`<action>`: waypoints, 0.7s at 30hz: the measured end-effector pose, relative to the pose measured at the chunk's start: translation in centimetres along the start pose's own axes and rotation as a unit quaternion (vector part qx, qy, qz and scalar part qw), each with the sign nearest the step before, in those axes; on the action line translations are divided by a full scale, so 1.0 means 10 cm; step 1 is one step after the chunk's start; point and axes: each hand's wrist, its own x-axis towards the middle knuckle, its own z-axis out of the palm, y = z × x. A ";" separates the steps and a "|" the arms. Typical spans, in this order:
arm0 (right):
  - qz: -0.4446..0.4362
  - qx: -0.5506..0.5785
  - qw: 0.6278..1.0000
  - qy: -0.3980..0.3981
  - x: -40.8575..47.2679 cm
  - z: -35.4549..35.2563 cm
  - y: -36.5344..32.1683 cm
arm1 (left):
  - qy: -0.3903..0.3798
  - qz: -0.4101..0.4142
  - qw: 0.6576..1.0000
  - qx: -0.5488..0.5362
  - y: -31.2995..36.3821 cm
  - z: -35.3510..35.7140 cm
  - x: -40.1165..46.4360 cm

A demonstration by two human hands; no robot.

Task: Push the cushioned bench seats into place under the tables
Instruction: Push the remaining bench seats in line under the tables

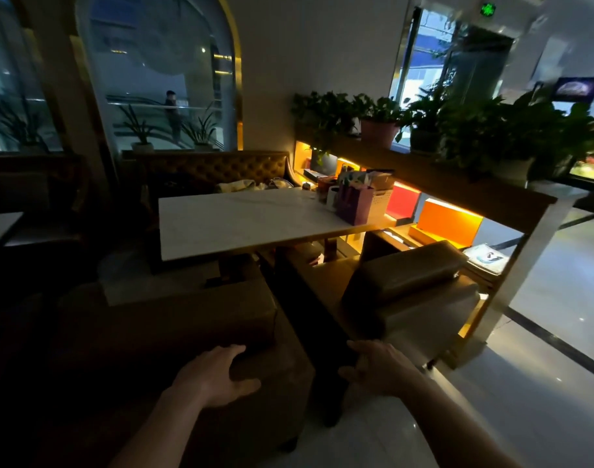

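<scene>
Two cushioned seats stand on the near side of a white table (241, 224). The left seat (174, 319) is brown and dark, with a thick padded back; its long axis runs from left to right, along the table's near edge, and its front points toward the table. It stands just before the table, not yet fully under it. The right seat (407, 285) has the same padding, lighter in the warm light, and it is turned a little, with its back running away to the upper right. A dark gap lies between the two seats.

The left hand (218, 376) rests on the back corner of the left seat, fingers spread and curved over the edge, thumb below. The right hand (376, 366) is open with fingers loosely spread at the near corner of the right seat; I cannot tell if it touches

A purple bag (354, 206) stands on the table's right end, beside a shelf (457, 187) with plants (474, 130)
</scene>
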 end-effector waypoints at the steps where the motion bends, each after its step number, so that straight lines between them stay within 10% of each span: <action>1: 0.005 -0.002 1.000 0.006 -0.05 -0.08 0.15 | 0.001 0.000 1.000 0.003 0.16 0.06 0.02; 21: 0.094 0.024 0.994 0.044 0.55 -0.51 2.81 | -0.038 0.107 0.992 0.052 2.77 0.84 1.79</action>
